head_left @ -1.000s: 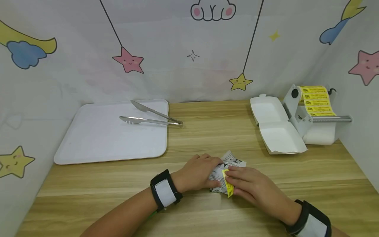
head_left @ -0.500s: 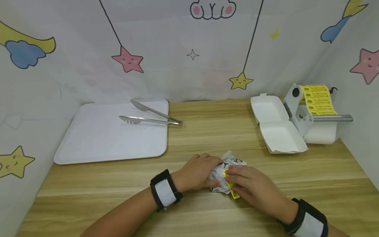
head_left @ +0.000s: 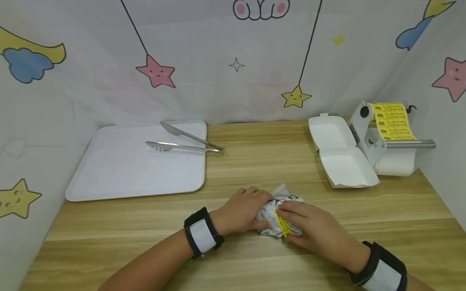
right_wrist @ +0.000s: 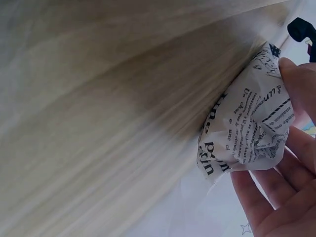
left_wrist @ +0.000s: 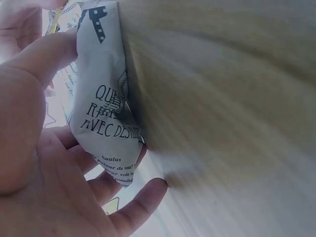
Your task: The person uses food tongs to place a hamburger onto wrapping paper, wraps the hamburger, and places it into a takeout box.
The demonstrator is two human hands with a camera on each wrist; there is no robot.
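A small bundle wrapped in white newsprint-patterned paper [head_left: 267, 212] lies on the wooden table between both hands. My left hand [head_left: 241, 212] holds its left side, thumb on the near edge and fingers on the far side. In the left wrist view the thumb and fingers wrap round the printed paper [left_wrist: 101, 69]. A yellow label [head_left: 283, 223] runs across the top of the bundle. My right hand [head_left: 320, 230] grips the right side, its fingertips touching the label's upper end. The right wrist view has the crumpled paper end [right_wrist: 252, 123] between thumb and fingers. The contents are hidden.
At the left lies a white tray [head_left: 134, 169] with metal tongs [head_left: 185, 139] across its right edge. An open white clamshell box [head_left: 346, 167] stands at the back right, beside a label dispenser [head_left: 393, 139] with a yellow label roll. A patterned white curtain [head_left: 204, 48] rises behind.
The label's lower end, which stuck out to the near right, now lies down along the bundle. My right fingers have shifted slightly over it. My left hand stays in place.
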